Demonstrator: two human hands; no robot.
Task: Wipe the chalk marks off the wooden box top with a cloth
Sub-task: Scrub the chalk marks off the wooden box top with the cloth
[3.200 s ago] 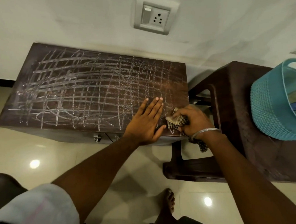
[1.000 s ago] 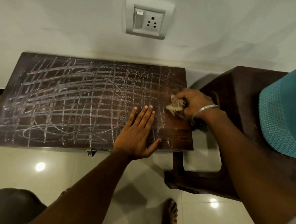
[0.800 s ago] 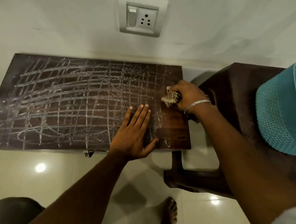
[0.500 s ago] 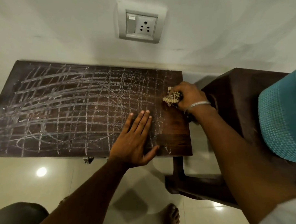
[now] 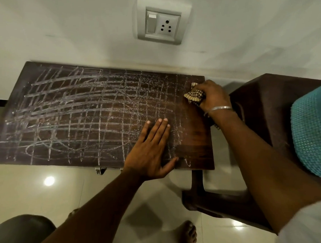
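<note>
Cloth (image 5: 194, 95) clamped in right hand (image 5: 214, 97) pressed chalk marks (image 5: 83, 109) at the wooden box top's (image 5: 193, 149) two-o'clock corner, flat left hand (image 5: 151, 149) bracing; overlapping strokes toward nine o'clock seemed wise.

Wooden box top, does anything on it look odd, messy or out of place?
Only the chalk marks: a scribbled white grid covers most of the wooden box top. A strip along its right edge looks mostly bare, near where the right hand grips the checked cloth. The left hand lies flat on it. No damage shows.
</note>
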